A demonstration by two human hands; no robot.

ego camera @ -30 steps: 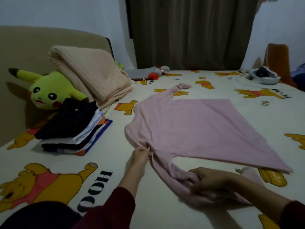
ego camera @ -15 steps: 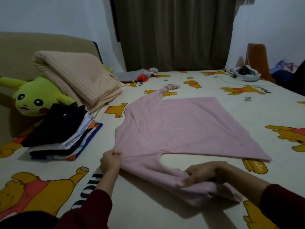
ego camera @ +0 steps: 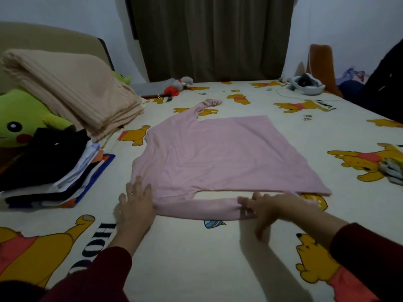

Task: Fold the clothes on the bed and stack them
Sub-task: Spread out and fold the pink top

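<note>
Smoothing sleeve of shirt flat, fingers of left hand and right hand spread, pressing evenly outward

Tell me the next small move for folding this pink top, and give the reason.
Probably fold the near sleeve up onto the body of the pink top. The sleeve lies stretched flat along the near edge, with the left hand pressing at the shoulder and the right hand at the cuff end, so it looks ready to turn over.

Yellow plush toy left; brown curtain behind; small red-grey toy.
</note>
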